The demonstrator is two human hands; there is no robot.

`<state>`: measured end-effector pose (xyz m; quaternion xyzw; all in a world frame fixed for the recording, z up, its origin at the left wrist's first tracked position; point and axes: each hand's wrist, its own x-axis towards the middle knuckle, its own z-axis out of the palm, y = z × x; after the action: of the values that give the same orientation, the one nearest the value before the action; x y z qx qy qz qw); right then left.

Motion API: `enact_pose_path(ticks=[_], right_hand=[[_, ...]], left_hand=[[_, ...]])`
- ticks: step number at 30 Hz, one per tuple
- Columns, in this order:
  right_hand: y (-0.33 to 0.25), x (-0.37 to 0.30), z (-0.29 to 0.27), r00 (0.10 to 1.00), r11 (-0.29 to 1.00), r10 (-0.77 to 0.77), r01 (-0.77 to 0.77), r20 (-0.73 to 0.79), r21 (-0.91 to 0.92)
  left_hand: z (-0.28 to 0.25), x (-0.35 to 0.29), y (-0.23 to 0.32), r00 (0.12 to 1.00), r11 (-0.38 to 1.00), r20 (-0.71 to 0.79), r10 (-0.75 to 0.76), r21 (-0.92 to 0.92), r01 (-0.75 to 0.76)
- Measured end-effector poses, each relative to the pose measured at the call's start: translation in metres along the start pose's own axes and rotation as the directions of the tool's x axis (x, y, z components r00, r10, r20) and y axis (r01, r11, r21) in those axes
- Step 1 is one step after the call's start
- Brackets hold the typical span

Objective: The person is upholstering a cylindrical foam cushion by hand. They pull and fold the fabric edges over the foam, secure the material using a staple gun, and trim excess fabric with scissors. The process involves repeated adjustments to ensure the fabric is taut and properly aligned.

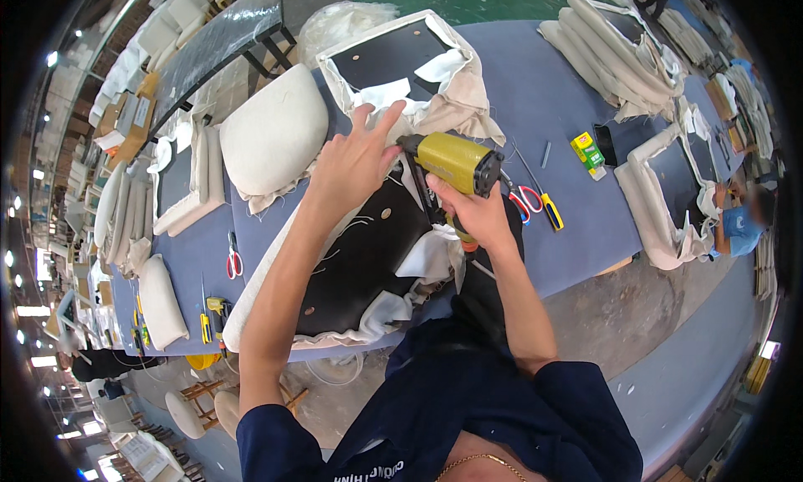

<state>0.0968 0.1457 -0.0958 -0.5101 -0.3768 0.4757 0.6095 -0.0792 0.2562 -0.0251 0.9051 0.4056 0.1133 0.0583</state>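
My right hand (477,214) is wrapped round the grip of a yellow-green air staple gun (452,160). Its nose points left, over the far edge of an upholstered chair seat (360,264) lying underside up, with black backing and cream fabric folded in along the rim. My left hand (358,166) is beside the gun's nose at that edge, fingers spread and nothing visibly held. A loose white flap (422,254) shows at the seat's right side. Just beyond my left fingers lies another cream seat (468,93), also showing its black underside.
Right of the gun are red-handled scissors (525,202), a yellow screwdriver (550,212), a green-yellow box (588,154) and a dark phone (605,145). Cream pads are stacked (615,59) at the far right. A finished-looking cushion (276,130) and more scissors (234,258) lie left. A co-worker (740,223) stands right.
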Motion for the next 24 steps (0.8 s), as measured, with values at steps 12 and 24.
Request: enact_pose_path(ticks=[12, 24], right_hand=[[0.020, -0.025, 0.008, 0.990, 0.922, -0.130, 0.139, 0.049, -0.362], [0.035, -0.038, 0.025, 0.942, 0.851, -0.329, 0.263, -0.073, -0.454]], left_hand=[[-0.012, -0.018, 0.000, 0.994, 0.994, -0.006, 0.111, -0.015, -0.111], [0.014, -0.014, -0.093, 0.870, 0.388, 0.479, -0.114, -0.785, 0.483]])
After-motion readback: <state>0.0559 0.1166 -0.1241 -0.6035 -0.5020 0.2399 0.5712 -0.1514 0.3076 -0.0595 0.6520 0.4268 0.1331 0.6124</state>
